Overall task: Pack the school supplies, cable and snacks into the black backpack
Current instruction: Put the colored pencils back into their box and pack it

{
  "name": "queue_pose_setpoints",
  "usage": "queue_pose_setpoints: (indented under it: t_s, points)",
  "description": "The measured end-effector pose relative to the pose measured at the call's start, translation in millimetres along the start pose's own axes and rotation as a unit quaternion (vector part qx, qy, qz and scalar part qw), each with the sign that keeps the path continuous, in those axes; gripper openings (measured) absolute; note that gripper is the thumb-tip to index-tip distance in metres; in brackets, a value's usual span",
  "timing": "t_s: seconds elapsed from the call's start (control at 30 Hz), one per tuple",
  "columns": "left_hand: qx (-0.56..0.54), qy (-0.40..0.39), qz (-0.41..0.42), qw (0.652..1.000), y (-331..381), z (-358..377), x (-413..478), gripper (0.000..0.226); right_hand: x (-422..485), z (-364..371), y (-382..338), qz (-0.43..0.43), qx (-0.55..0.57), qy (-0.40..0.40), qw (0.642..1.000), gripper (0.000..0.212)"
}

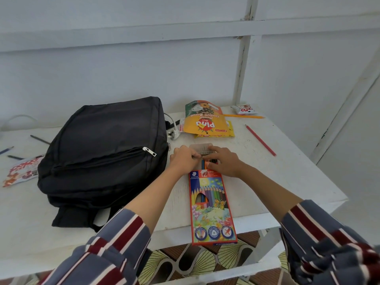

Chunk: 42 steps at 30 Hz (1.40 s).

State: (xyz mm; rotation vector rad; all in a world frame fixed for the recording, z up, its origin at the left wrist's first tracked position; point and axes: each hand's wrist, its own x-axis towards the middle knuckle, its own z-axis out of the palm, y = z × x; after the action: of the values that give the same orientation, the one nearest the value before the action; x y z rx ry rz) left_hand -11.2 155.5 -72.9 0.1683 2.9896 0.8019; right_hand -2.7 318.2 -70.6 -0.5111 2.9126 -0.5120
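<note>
The left hand (186,159) has its fingers curled and pinches the pencil box (212,204) at its open far end, where the flap (200,148) folds back. The right hand (223,161) lies across the same end, fingertips on the flap and thumb beside the pencil ends (205,162) that poke out. I cannot tell whether it grasps anything or only presses.

The box lies flat on the white table (287,171), its near end overhanging the table's front edge. The black backpack (102,153) lies flat just left of the hands, with its front-pocket zip pull (149,151) at the closed end. A white plug and cable (172,133) sit against the backpack's far right corner. Beyond the hands a yellow and green snack bag (202,118) rests on yellow packets (216,135). Further right lie a small snack packet (243,109), an orange pencil (243,115) and a red pencil (260,139). Left of the backpack are a dark pencil (40,139), a blue pencil (6,150) and a snack wrapper (22,170).
</note>
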Motion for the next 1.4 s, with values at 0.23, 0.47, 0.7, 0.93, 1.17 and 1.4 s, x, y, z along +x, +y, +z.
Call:
queue_pose_setpoints:
  t_s: [0.23, 0.47, 0.7, 0.93, 1.17, 1.4]
  points:
    - [-0.033, 0.023, 0.036, 0.999, 9, -2, 3, 0.019, -10, -11, 8, -0.019, 0.129, 0.141, 0.981, 0.029]
    - [-0.064, 0.04, 0.089, 0.993, 47, -4, 24, 0.023, -21, -33, 45, 0.084, 0.147, 0.232, 0.958, 0.025]
    - [-0.051, 0.054, 0.093, 0.993, 90, 7, 63, 0.026, -16, -55, 98, 0.156, 0.143, 0.24, 0.947, 0.026]
    - [-0.046, 0.074, 0.063, 0.994, 116, 28, 110, 0.027, 5, -73, 143, 0.168, 0.125, 0.199, 0.957, 0.028]
    - [-0.011, 0.089, 0.016, 0.996, 124, 32, 155, 0.027, 32, -78, 166, 0.16, 0.108, 0.166, 0.967, 0.032]
    - [0.056, 0.064, 0.012, 0.996, 127, 43, 186, 0.029, 55, -73, 174, 0.169, 0.092, 0.166, 0.967, 0.039]
